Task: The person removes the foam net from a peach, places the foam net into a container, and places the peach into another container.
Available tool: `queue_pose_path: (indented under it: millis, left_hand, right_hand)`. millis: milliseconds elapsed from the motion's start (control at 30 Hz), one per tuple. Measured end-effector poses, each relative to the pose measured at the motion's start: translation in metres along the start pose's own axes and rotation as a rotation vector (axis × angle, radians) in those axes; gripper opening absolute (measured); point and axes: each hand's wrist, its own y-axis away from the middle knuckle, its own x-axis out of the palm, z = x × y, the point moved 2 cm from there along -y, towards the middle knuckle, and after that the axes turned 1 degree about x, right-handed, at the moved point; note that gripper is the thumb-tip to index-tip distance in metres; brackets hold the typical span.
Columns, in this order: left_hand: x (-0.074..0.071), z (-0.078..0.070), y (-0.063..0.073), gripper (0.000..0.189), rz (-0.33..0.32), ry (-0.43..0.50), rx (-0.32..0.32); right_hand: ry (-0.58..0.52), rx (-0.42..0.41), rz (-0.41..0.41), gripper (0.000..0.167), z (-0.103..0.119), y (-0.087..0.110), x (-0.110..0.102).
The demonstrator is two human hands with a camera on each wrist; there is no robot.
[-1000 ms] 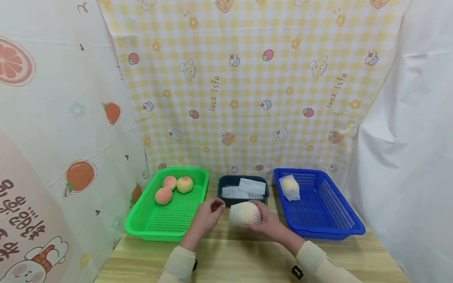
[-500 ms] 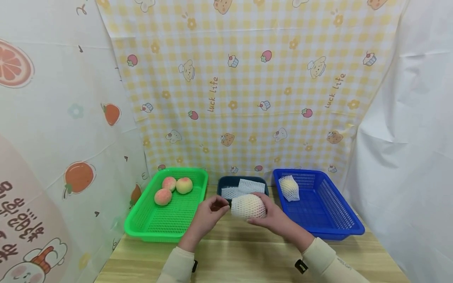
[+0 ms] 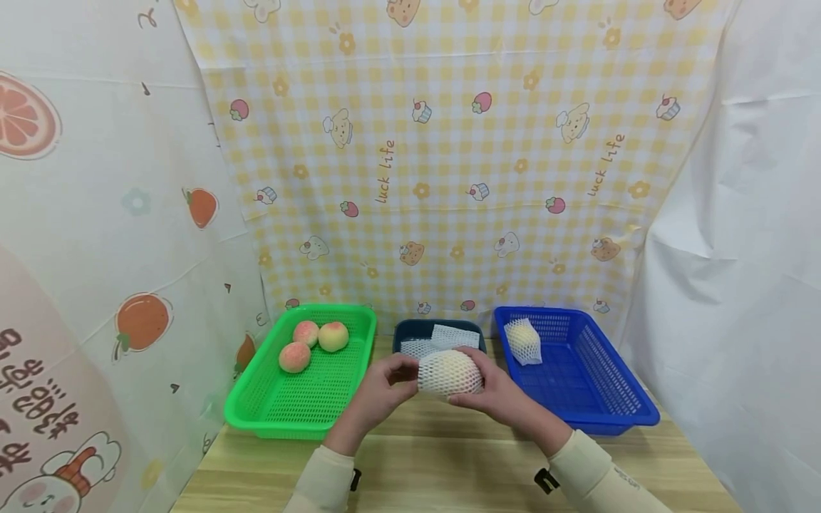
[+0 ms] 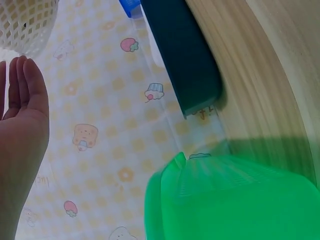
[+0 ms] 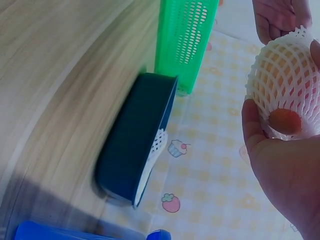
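A peach in a white foam net (image 3: 449, 373) is held above the table in my right hand (image 3: 497, 392), fingers and thumb curled round its right end. Through the mesh in the right wrist view, the peach (image 5: 285, 121) shows yellow with a reddish patch at the end near my palm. My left hand (image 3: 385, 388) pinches the net's left end with its fingertips and thumb. In the left wrist view, the left hand (image 4: 25, 115) has fairly straight fingers at the net's edge (image 4: 30, 37); its thumb is mostly cut off.
A green basket (image 3: 301, 431) with three peaches (image 3: 306, 333) stands left. Behind my hands, a dark tub (image 3: 410, 328) holds more foam nets (image 3: 457, 336). The blue basket (image 3: 580, 399) on the right contains one netted fruit (image 3: 524, 340). A patterned cloth (image 3: 449, 178) hangs behind.
My right hand has raised the netted peach slightly and shifted it right. My left hand has come in from the left, from apart to contact with the net's end.
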Motion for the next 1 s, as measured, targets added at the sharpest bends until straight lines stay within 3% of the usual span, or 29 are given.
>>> queue_pose_path:
  millis: [100,433,1000]
  left_hand:
    - [0.003,0.001,-0.001,0.029,0.025,0.018,0.029]
    - [0.009,-0.003,-0.004,0.045,0.059,0.047,0.033]
    - [0.013,-0.002,-0.002,0.07,0.118,0.011,-0.099]
  right_hand:
    - [-0.018,-0.013,0.015,0.085,0.0,0.0,0.002]
    - [-0.021,-0.067,0.035,0.083,0.0,-0.001,0.008]
    - [0.027,-0.087,0.048,0.085,0.005,0.001,0.01]
